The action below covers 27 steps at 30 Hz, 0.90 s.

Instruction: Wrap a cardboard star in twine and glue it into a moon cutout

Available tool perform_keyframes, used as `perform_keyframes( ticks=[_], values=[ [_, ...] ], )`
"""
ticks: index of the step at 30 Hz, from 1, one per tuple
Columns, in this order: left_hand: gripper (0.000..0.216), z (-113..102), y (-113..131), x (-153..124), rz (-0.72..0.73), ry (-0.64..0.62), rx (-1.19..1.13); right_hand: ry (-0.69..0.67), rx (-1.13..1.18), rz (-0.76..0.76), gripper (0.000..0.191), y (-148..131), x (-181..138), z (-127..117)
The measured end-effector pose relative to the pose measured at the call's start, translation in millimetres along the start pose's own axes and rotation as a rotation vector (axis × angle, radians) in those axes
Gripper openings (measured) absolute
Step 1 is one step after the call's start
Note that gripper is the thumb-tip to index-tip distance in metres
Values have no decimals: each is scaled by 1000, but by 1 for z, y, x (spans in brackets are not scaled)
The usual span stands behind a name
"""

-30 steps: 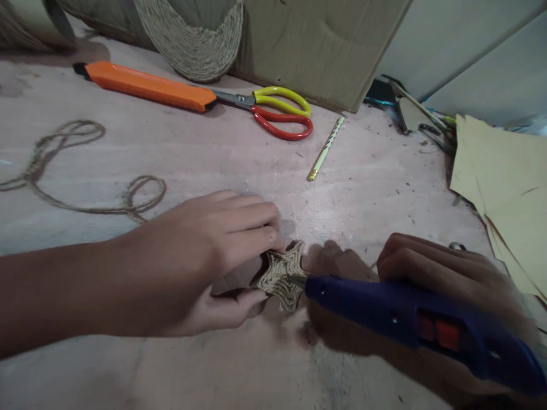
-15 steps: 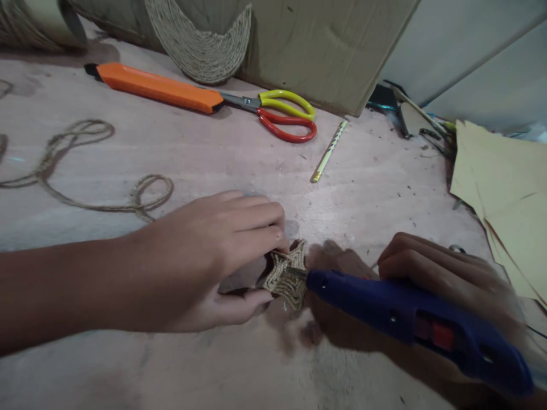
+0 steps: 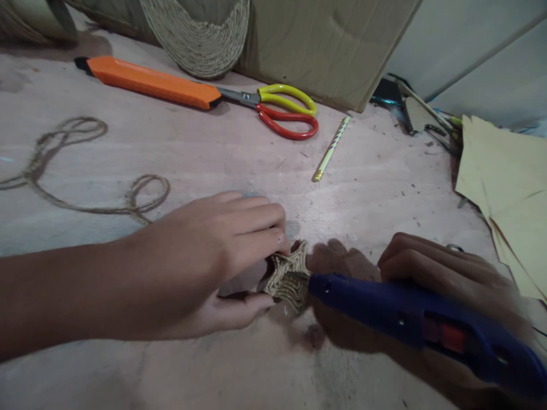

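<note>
My left hand (image 3: 231, 250) grips the left side of a small star covered in twine (image 3: 291, 285) between thumb and fingers, against the table. In my right hand (image 3: 444, 273) is a dark blue hot glue gun (image 3: 384, 307) with a red part in its side. Its metal nozzle points left, with the tip at the middle of the star. The fingers of the right hand are closed round the gun and partly hidden behind it. A loose length of twine (image 3: 81, 208) lies in loops beyond my left forearm.
An orange box cutter (image 3: 149, 82) and scissors with yellow and red handles (image 3: 288, 114) lie at the back. A pencil (image 3: 332, 149) lies near them. A twine-covered crescent (image 3: 205, 48) leans on a cardboard box (image 3: 316, 51). Yellowish paper sheets (image 3: 504, 176) are at right.
The glue gun has shifted slightly right and down in view, its nozzle still at the star. My left hand keeps its hold, and the background has moved slightly with the camera.
</note>
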<state>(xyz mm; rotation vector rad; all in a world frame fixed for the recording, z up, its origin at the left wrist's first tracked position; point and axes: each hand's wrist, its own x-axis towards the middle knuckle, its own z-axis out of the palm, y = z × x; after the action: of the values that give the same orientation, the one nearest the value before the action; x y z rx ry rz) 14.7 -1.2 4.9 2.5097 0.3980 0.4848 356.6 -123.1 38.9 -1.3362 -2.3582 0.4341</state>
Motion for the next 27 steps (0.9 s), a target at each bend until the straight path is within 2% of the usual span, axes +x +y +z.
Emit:
perform_keyframes(
  ticks=[4,7,14,18,21,27],
  values=[
    [18,4,-4,0,3,-1,-19,-74,44,24,21,2,2,-4],
    [19,8,-7,-2,-9,3,-35,-75,136,53,36,4,4,-5],
    [16,0,0,0,-32,-57,-19,-139,209,79,13,4,9,-1],
    [16,-2,2,2,-29,-68,-10,-142,242,104,21,-2,11,-4],
    [18,0,1,3,-22,-74,-6,-144,241,121,18,-5,14,-6],
    [20,0,-3,2,-15,-80,-13,-161,308,127,25,-9,24,-4]
  ],
)
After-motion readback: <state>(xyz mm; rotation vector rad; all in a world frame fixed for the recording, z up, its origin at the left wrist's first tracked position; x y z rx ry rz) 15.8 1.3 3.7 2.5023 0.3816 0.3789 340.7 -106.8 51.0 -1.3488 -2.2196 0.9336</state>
